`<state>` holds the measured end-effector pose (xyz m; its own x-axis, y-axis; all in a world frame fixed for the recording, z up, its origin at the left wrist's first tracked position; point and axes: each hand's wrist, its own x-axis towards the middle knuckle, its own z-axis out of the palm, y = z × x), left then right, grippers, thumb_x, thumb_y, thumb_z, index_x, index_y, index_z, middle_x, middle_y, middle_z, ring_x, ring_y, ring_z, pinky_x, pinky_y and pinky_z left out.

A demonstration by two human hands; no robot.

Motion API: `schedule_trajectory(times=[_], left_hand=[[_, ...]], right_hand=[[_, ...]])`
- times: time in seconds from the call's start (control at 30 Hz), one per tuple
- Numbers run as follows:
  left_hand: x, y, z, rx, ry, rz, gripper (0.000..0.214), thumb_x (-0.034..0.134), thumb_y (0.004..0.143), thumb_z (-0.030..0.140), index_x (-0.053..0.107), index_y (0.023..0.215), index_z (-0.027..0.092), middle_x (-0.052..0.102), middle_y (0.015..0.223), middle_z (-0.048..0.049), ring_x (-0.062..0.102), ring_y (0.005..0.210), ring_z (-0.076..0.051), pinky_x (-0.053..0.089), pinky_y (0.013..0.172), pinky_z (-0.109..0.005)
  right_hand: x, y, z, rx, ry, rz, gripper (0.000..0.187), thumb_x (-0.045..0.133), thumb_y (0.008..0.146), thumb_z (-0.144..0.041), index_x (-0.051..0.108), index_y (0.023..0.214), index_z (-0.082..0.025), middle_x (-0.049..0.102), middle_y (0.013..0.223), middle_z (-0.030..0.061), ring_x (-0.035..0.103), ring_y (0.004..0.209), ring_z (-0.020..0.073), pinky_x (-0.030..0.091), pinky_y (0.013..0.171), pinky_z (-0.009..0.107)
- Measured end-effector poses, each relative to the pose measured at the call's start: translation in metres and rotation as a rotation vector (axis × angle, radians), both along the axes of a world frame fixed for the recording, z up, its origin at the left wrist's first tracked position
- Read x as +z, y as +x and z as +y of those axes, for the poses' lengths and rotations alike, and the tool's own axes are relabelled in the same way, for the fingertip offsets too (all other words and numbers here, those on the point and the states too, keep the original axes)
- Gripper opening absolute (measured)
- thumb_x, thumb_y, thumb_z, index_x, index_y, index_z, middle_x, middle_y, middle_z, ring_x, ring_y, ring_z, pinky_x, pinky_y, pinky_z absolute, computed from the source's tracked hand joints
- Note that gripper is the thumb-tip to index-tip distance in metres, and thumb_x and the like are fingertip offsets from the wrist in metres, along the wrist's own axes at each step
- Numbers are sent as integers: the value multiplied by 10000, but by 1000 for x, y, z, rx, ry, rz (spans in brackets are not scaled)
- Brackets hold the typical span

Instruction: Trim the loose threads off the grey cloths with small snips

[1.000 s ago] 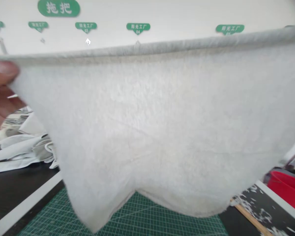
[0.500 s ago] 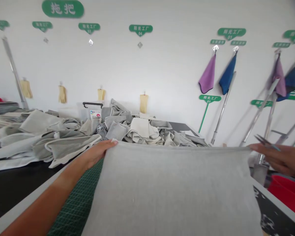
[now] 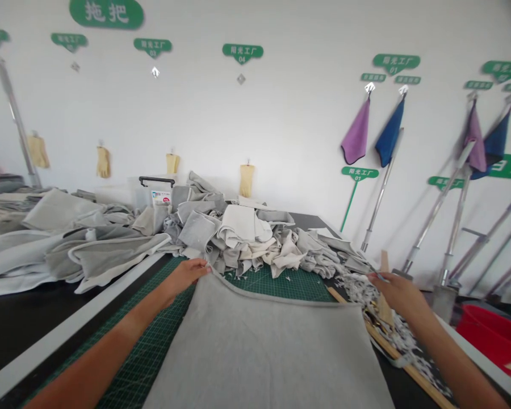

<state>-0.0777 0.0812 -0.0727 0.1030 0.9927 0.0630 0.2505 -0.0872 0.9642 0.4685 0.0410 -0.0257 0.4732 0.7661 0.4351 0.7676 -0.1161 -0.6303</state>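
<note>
A grey cloth [image 3: 268, 346] lies flat on the green cutting mat [image 3: 153, 346] in front of me. My left hand [image 3: 187, 274] pinches the cloth's far left corner, fingers closed on its edge. My right hand [image 3: 398, 292] is off the cloth's far right corner, over the scraps, and holds a pair of scissors [image 3: 377, 275] whose thin blades stick out past the fingers.
A heap of grey and cream cloth pieces [image 3: 242, 233] fills the table behind the mat, with more stacked at the left [image 3: 59, 238]. White scraps [image 3: 366, 287] and a wooden ruler [image 3: 409, 369] lie at the right. A red bucket [image 3: 489, 335] stands beyond. Mop poles [image 3: 447, 204] lean on the wall.
The cloth, held up in front of the camera a second ago, has come down flat on the mat. My right hand has let go of its corner and moved aside.
</note>
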Motion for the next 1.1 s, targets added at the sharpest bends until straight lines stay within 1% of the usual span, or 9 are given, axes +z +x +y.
schedule_trajectory(times=[0.1,0.23,0.37,0.47,0.57,0.7,0.9,1.0,1.1], left_hand=[[-2,20,1,-24,86,-6,492,705,720,617,713,920,168,732,885,-45,638,881,-247,457,744,-277],[-5,43,-12,-53,124,-30,459,648,787,603,719,933,174,750,956,-44,650,974,-271,472,834,-297],[-9,49,-28,-117,94,-90,441,600,849,587,723,972,182,744,1008,-33,645,1021,-263,463,895,-307],[-10,47,-34,-116,85,-98,464,595,851,604,713,970,171,736,978,-35,633,1002,-261,464,891,-317],[-12,44,-34,-107,87,-76,484,604,832,623,706,921,158,719,919,-39,625,950,-258,473,844,-315],[-18,44,-31,-131,85,-68,497,615,815,631,702,902,150,698,861,-37,617,871,-237,473,779,-297],[-22,47,-30,-180,58,-101,488,668,780,616,705,901,145,689,810,-35,615,820,-218,469,743,-279],[-20,46,-32,-200,36,-107,464,661,807,595,706,924,148,705,854,-37,625,843,-221,471,758,-281],[-20,44,-32,-185,9,-114,440,640,847,570,711,960,151,721,929,-43,634,916,-239,473,816,-298]], right_hand=[[7,-58,8,311,-142,94,374,642,773,-535,782,926,-224,682,731,90,586,627,250,404,607,342],[0,-168,6,704,-193,122,347,608,836,-488,777,955,-209,716,854,60,615,771,234,422,693,303],[-16,-259,5,838,-182,132,265,640,839,-390,757,1018,-233,723,1025,48,634,920,231,433,793,295],[-38,-298,13,875,-159,196,290,642,851,-379,718,1096,-244,724,990,30,636,841,203,438,751,274],[-65,-315,22,863,-114,267,275,626,873,-366,711,1091,-221,725,980,29,627,805,188,438,728,260],[-88,-318,24,936,-75,252,236,576,919,-371,737,918,-199,720,880,16,621,805,183,429,741,255],[-94,-316,21,1002,-42,330,282,626,894,-394,728,1092,-220,719,1017,18,626,807,168,427,736,237],[-95,-315,24,985,-42,307,242,615,892,-405,735,890,-195,668,808,-5,568,735,151,374,671,221],[-96,-314,27,942,-60,294,276,612,875,-395,668,717,-176,519,636,-36,455,631,121,295,600,219]])
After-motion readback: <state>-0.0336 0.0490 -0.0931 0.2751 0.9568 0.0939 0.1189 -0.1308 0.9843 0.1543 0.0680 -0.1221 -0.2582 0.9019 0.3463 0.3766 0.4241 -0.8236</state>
